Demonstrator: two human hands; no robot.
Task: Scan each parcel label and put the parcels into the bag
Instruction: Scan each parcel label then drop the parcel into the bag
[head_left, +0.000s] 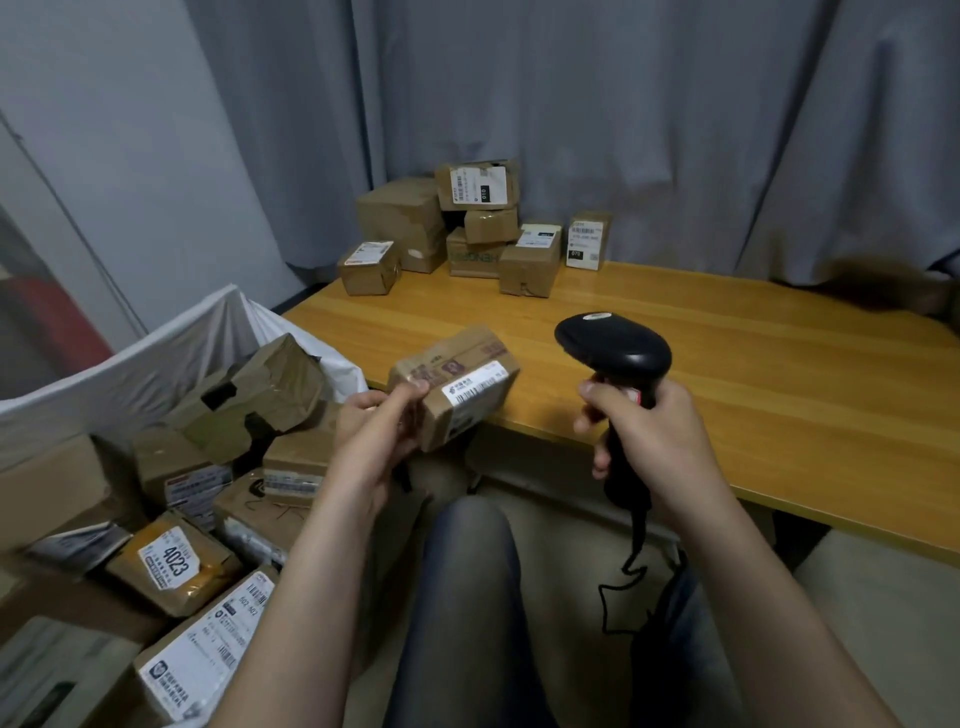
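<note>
A person's left hand (371, 436) grips a taped parcel (457, 384), label (475, 389) up, at the counter (727, 374) edge; the right hand (644, 431), just beside it, clasps a black scanner (613, 348). Left of both hands, a white bag (130, 364) holds parcels; more sit beyond.

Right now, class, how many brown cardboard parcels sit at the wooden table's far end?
7: large plain box, left; small labelled box, front; top labelled box; small plain box beneath; green-printed box lowest; low labelled box, right; white-labelled box, rightmost. Others may hide.
</note>
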